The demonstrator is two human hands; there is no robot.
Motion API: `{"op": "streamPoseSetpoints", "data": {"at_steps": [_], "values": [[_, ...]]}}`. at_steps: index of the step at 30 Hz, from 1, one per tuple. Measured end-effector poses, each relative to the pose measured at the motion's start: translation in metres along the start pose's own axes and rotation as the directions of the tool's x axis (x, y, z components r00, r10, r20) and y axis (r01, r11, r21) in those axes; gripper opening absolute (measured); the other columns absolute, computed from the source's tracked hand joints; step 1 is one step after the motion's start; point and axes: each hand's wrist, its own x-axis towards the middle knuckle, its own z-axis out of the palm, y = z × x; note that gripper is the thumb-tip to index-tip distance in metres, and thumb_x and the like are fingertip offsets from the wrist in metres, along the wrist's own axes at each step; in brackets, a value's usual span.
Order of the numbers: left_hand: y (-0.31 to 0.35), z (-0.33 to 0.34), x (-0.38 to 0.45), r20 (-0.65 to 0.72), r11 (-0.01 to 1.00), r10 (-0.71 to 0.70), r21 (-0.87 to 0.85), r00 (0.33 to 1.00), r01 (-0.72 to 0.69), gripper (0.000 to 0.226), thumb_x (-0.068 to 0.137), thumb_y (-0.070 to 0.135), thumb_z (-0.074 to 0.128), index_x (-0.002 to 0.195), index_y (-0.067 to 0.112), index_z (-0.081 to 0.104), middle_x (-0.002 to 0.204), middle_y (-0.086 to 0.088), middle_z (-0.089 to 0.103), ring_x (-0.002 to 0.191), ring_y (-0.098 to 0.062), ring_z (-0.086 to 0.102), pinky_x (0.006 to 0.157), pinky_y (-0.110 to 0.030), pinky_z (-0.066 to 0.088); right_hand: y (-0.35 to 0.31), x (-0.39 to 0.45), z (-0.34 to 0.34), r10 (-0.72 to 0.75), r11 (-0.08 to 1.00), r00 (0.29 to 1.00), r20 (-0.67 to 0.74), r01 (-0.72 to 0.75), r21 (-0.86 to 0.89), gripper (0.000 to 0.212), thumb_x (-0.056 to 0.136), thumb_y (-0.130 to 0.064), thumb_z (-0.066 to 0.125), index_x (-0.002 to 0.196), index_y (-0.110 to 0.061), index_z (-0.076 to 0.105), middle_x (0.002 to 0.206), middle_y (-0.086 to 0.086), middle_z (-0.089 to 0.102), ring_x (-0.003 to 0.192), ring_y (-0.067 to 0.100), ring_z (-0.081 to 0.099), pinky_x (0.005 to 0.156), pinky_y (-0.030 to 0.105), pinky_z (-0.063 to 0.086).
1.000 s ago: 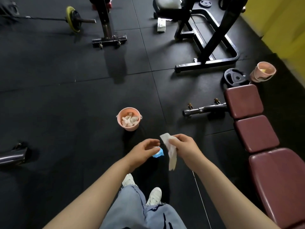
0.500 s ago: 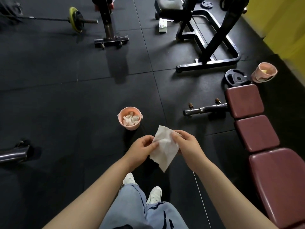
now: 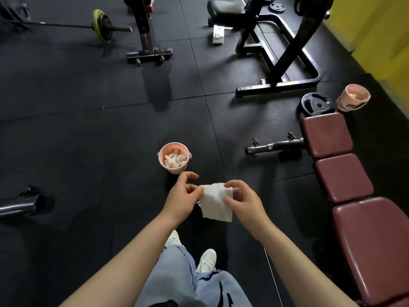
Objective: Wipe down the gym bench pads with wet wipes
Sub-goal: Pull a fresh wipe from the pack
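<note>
A white wet wipe (image 3: 216,202) is spread flat between my two hands in front of me. My left hand (image 3: 182,197) pinches its left edge and my right hand (image 3: 242,201) grips its right side. A bit of blue packet (image 3: 198,203) peeks out under my left hand. The gym bench with dark red pads (image 3: 343,177) stands to my right, apart from my hands. Its large seat pad (image 3: 374,244) is nearest to me.
A pink bucket (image 3: 174,157) with used wipes stands on the black floor just beyond my hands. A second pink bucket (image 3: 353,97) and a weight plate (image 3: 314,104) lie past the bench. A black rack frame (image 3: 276,54), a barbell (image 3: 99,26) and a tissue box (image 3: 218,35) lie farther off.
The wipe went from a hanging strip in my right hand to a sheet unfolded between both hands; my left hand took hold of its left edge.
</note>
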Motion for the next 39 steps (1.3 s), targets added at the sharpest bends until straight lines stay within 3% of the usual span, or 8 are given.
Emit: {"op": "streamPoseSetpoints", "data": {"at_steps": [7, 13, 17, 20, 25, 30, 34, 39], "values": [[0.002, -0.002, -0.003, 0.166, 0.944, 0.146, 0.272, 0.975, -0.188, 0.025, 0.088, 0.016, 0.072, 0.109, 0.028, 0.067, 0.109, 0.013, 0.063, 0.101, -0.006, 0.061, 0.081, -0.016, 0.051, 0.006, 0.0, 0.002, -0.115, 0.941, 0.993, -0.003, 0.108, -0.32, 0.034, 0.089, -0.02, 0.068, 0.121, -0.03, 0.061, 0.105, -0.008, 0.063, 0.092, 0.01, 0.063, 0.079, 0.03, 0.058], [0.007, -0.007, 0.011, 0.169, 0.811, 0.264, 0.494, 0.95, -0.313, 0.013, 0.092, 0.019, 0.067, 0.103, 0.021, 0.074, 0.104, 0.008, 0.057, 0.097, -0.009, 0.056, 0.082, -0.018, 0.047, 0.002, 0.01, -0.005, -0.251, 0.847, 0.968, -0.031, 0.204, -0.491, 0.006, 0.088, -0.027, 0.071, 0.089, -0.021, 0.073, 0.087, -0.012, 0.054, 0.078, 0.007, 0.055, 0.065, 0.014, 0.042], [0.012, -0.013, 0.028, 0.223, 0.882, 0.195, 0.387, 0.955, -0.27, 0.013, 0.095, 0.024, 0.064, 0.104, 0.018, 0.072, 0.118, 0.012, 0.06, 0.109, -0.002, 0.054, 0.09, -0.02, 0.045, -0.003, 0.021, -0.009, -0.044, 0.988, 0.999, 0.01, 0.045, -0.147, 0.004, 0.091, -0.025, 0.068, 0.088, -0.023, 0.068, 0.103, -0.012, 0.063, 0.089, 0.008, 0.063, 0.072, 0.021, 0.05], [0.018, -0.013, 0.04, 0.228, 0.964, 0.07, 0.235, 0.971, -0.125, 0.011, 0.097, 0.028, 0.061, 0.097, 0.02, 0.067, 0.093, 0.006, 0.068, 0.084, -0.005, 0.062, 0.069, -0.015, 0.048, -0.007, 0.028, -0.009, 0.099, 0.987, 0.992, 0.073, -0.107, 0.117, 0.008, 0.094, -0.023, 0.063, 0.093, -0.015, 0.065, 0.091, 0.004, 0.068, 0.085, 0.018, 0.064, 0.078, 0.039, 0.057], [0.028, -0.004, 0.068, 0.12, 0.984, 0.058, 0.158, 0.991, -0.077, 0.012, 0.096, 0.026, 0.063, 0.092, 0.015, 0.067, 0.078, 0.004, 0.066, 0.07, -0.007, 0.057, 0.061, -0.017, 0.045, -0.016, 0.046, -0.004, 0.174, 0.965, 0.984, -0.028, -0.165, 0.205, 0.006, 0.097, -0.018, 0.06, 0.099, -0.015, 0.064, 0.094, 0.008, 0.071, 0.09, 0.024, 0.07, 0.078, 0.042, 0.061], [0.048, 0.007, 0.094, 0.073, 0.988, 0.067, 0.132, 0.995, -0.077, 0.007, 0.097, 0.024, 0.062, 0.095, 0.018, 0.066, 0.087, 0.005, 0.067, 0.08, -0.008, 0.061, 0.067, -0.021, 0.046, -0.034, 0.065, -0.004, 0.197, 0.968, 0.963, -0.182, -0.162, 0.192, 0.012, 0.097, -0.019, 0.059, 0.091, -0.022, 0.069, 0.09, 0.012, 0.071, 0.084, 0.018, 0.067, 0.075, 0.041, 0.059], [0.068, 0.023, 0.109, 0.205, 0.969, 0.18, 0.132, 0.962, -0.209, 0.004, 0.096, 0.02, 0.062, 0.097, 0.022, 0.065, 0.09, 0.009, 0.068, 0.085, -0.001, 0.063, 0.076, -0.023, 0.053, -0.046, 0.079, -0.008, 0.285, 0.936, 0.918, -0.277, -0.204, 0.288, 0.019, 0.098, -0.024, 0.057, 0.086, -0.018, 0.07, 0.095, 0.02, 0.067, 0.081, 0.02, 0.062, 0.079, 0.048, 0.057], [0.086, 0.051, 0.127, 0.478, 0.908, 0.264, 0.171, 0.838, -0.383, 0.018, 0.097, 0.022, 0.061, 0.11, 0.033, 0.066, 0.106, 0.013, 0.068, 0.1, 0.0, 0.064, 0.086, -0.022, 0.055, -0.053, 0.093, -0.029, 0.353, 0.77, 0.901, -0.253, -0.126, 0.625, 0.032, 0.102, -0.034, 0.049, 0.103, -0.012, 0.071, 0.1, 0.011, 0.073, 0.096, 0.022, 0.071, 0.081, 0.033, 0.058]]}}
